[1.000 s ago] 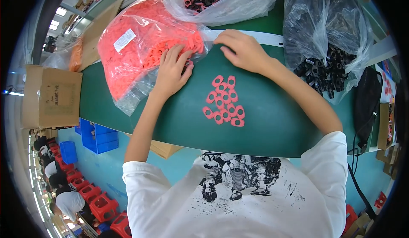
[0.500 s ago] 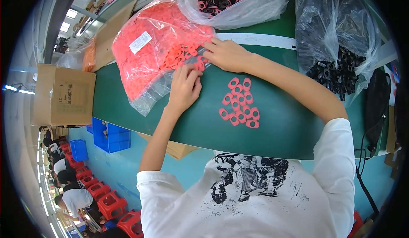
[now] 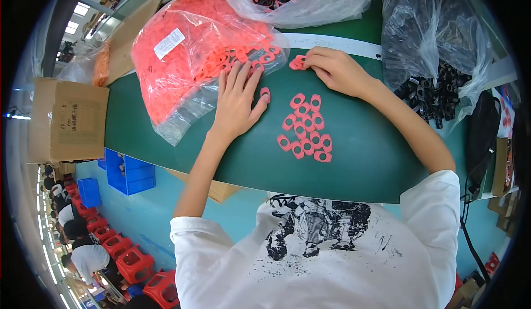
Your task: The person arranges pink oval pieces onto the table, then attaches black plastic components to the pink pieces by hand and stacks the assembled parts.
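Pink ring-shaped pieces (image 3: 303, 125), flat and matte with rounded oval outlines and a hole through each, lie in a loose patch on the smooth green bench (image 3: 359, 165), many edge to edge. The left hand (image 3: 237, 104) lies with its fingers spread at the mouth of a crinkled clear plastic bag (image 3: 177, 88), its thumb on a single pink piece (image 3: 265, 92). Glossy film covers a bulging heap of the same coral-pink pieces, with a white rectangular label (image 3: 169, 43) on it. The right hand (image 3: 337, 72) has its fingers bent, the fingertips against a small overlapping cluster (image 3: 297, 62) of pink pieces near a white strip (image 3: 337, 43); whether it pinches them I cannot tell. Beyond, a cloudy plastic bag (image 3: 315, 14) holds mixed pink and black parts; to the right, wrinkled film (image 3: 409, 32) surrounds glossy black pieces (image 3: 434, 96).
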Available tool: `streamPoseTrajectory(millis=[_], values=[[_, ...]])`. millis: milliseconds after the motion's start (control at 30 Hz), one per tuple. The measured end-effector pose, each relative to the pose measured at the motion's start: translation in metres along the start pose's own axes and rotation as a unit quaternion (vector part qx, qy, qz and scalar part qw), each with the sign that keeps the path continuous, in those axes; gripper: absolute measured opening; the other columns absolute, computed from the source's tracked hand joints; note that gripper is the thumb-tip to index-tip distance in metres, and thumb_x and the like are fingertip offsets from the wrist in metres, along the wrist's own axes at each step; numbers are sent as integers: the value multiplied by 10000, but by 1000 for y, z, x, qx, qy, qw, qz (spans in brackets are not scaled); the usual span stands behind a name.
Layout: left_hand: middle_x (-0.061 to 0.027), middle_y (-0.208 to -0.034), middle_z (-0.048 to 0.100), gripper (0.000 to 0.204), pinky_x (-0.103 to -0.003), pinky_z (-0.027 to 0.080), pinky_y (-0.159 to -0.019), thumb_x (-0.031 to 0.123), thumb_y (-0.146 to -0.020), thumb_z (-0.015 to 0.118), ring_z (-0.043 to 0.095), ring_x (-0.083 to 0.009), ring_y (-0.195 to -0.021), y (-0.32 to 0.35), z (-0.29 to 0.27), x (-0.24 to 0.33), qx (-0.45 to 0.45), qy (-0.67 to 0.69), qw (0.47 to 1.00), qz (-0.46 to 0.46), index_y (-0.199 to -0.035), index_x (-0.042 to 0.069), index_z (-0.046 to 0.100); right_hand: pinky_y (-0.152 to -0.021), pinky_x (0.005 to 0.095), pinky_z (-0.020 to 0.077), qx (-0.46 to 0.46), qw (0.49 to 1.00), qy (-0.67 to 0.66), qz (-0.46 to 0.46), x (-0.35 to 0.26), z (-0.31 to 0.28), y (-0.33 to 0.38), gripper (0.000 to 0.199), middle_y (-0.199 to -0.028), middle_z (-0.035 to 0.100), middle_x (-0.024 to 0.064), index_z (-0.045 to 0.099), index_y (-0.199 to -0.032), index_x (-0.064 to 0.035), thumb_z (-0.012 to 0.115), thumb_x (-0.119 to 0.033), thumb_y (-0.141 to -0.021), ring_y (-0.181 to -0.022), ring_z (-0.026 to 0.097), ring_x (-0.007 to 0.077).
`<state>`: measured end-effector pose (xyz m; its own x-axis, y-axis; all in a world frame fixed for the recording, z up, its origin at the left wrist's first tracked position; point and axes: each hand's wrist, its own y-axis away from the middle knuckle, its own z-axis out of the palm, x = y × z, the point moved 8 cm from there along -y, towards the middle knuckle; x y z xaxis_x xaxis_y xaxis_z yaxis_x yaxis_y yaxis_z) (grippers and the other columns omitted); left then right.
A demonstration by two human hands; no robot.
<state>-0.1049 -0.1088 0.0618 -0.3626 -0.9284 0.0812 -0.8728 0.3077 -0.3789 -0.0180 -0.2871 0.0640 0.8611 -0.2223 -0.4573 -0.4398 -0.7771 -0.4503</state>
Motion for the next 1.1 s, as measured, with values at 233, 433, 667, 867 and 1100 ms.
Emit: streamPoseTrajectory(millis=[233,433,667,867,1100], values=[[-230,-1443,413,623,-527,201,-1160,335,-895,606,361,-383,-1367,-13,11,17,-41,31,996,67,-1407,21,441,-632,243,457,67,953,-232,182,2,-15,27,242,-927,661,73,640,-1064,-9,563,69,-848,-730,594,140],[-248,-1465,381,647,-534,187,-1165,390,-917,580,344,-389,-1383,-10,12,19,-70,0,994,83,-1405,-7,430,-623,228,457,47,985,-109,127,-6,-23,43,247,-907,663,65,647,-1045,1,548,92,-837,-716,587,118],[-243,-1525,298,682,-527,155,-1175,349,-918,567,271,-388,-1427,13,5,23,-113,19,992,55,-1459,-7,354,-722,294,514,100,983,-102,115,-6,-31,63,320,-931,665,87,663,-1104,-32,575,108,-830,-796,642,188],[-235,-1539,276,669,-517,175,-1167,240,-888,586,258,-397,-1432,40,-11,19,-67,78,994,-32,-1461,-12,348,-916,352,485,70,992,1,105,-21,-45,85,411,-1080,675,102,635,-1184,-44,599,98,-800,-1045,621,281],[-148,-1133,575,460,-420,423,-900,57,-763,701,533,-320,-1020,75,-40,11,61,63,986,-140,-1206,-1,593,-948,390,437,78,990,-3,115,-16,-46,82,380,-1152,640,100,642,-1117,-35,706,29,-748,-1077,594,297]])
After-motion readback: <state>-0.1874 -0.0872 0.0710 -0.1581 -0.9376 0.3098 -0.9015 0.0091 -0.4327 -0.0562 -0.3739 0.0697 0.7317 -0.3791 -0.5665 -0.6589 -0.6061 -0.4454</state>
